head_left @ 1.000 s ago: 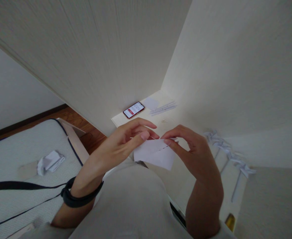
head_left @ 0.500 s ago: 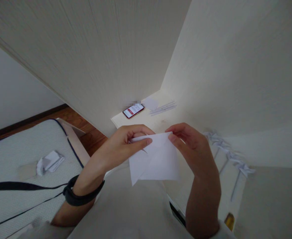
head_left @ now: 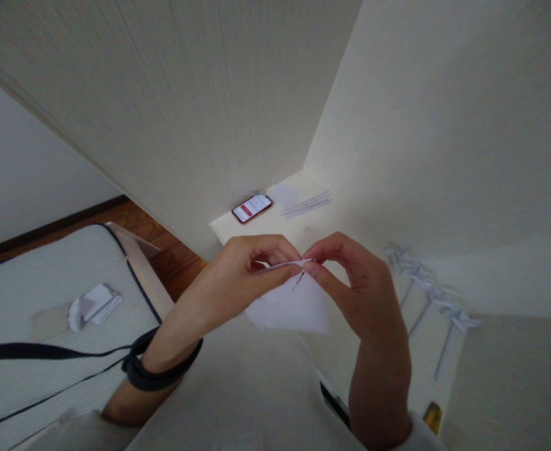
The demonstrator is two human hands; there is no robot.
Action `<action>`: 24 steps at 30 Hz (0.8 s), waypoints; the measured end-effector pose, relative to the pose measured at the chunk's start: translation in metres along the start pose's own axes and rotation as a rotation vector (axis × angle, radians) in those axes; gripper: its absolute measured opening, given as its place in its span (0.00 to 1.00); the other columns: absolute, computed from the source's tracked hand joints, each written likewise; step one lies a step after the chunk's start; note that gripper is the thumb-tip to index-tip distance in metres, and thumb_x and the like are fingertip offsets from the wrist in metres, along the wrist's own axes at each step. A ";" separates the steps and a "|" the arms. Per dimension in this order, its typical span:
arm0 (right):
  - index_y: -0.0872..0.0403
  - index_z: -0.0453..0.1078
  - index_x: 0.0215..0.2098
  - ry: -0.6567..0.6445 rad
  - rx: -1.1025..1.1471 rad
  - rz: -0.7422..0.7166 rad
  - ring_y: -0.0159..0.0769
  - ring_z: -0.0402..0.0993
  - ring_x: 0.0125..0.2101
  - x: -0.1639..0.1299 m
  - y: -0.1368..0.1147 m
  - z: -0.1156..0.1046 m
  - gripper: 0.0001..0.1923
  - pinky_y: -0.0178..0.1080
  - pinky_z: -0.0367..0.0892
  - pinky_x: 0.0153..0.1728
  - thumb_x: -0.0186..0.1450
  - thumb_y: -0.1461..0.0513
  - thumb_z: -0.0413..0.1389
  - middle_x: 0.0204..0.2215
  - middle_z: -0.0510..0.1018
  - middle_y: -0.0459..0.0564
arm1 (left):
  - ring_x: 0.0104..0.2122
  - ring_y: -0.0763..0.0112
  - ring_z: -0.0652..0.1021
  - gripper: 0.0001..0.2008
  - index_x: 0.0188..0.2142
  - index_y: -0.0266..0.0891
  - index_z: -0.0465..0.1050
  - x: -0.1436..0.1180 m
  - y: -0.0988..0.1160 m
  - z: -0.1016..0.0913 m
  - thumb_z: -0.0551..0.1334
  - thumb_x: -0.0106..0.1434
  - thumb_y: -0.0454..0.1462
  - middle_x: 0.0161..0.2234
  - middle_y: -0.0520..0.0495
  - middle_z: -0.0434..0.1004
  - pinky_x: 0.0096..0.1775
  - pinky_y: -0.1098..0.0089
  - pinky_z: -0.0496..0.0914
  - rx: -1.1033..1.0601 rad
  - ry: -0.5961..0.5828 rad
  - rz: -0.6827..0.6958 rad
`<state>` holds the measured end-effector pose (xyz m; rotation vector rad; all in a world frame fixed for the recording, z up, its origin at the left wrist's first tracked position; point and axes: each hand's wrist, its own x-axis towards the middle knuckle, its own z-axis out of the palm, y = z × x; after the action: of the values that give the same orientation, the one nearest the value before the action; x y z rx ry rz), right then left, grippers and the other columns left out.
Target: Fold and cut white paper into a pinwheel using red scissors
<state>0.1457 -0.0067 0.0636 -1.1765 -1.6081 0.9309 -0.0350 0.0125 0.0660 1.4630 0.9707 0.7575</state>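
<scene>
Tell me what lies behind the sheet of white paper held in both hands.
Behind the white paper lies the pale shelf with a phone. The shelf part directly behind the paper is hidden.

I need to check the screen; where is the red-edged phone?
The red-edged phone lies on the pale shelf beyond both hands, left of the loose white paper strips.

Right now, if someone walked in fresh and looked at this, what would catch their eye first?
First, the two hands at the centre: the left hand and right hand pinch the top edge of a white sheet of paper between their fingertips. Behind them a phone with a lit screen lies on the pale shelf. To the right, a row of paper pinwheels lies along the wall.
</scene>
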 end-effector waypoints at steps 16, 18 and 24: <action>0.54 0.71 0.32 0.098 -0.167 -0.280 0.28 0.71 0.33 0.001 -0.006 0.005 0.06 0.34 0.66 0.36 0.63 0.70 0.59 0.30 0.74 0.43 | 0.21 0.82 0.71 0.06 0.27 0.38 0.74 -0.004 0.008 0.008 0.63 0.61 0.33 0.23 0.57 0.74 0.22 0.82 0.63 -0.201 0.111 -0.018; 0.55 0.71 0.32 0.123 -0.228 -0.323 0.27 0.71 0.33 0.001 -0.007 0.006 0.05 0.33 0.66 0.36 0.63 0.70 0.59 0.30 0.74 0.43 | 0.21 0.82 0.71 0.06 0.26 0.37 0.74 -0.005 0.009 0.008 0.63 0.61 0.32 0.22 0.57 0.74 0.22 0.82 0.63 -0.195 0.122 -0.025; 0.55 0.71 0.34 0.177 -0.341 -0.437 0.28 0.71 0.34 -0.001 -0.006 0.007 0.06 0.34 0.67 0.36 0.63 0.71 0.59 0.32 0.75 0.45 | 0.23 0.81 0.73 0.06 0.25 0.36 0.75 -0.006 0.010 0.009 0.65 0.59 0.31 0.23 0.55 0.76 0.26 0.82 0.66 -0.234 0.149 -0.052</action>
<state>0.1370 -0.0093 0.0668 -1.0320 -1.8213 0.2731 -0.0283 0.0029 0.0754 1.1874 0.9922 0.9201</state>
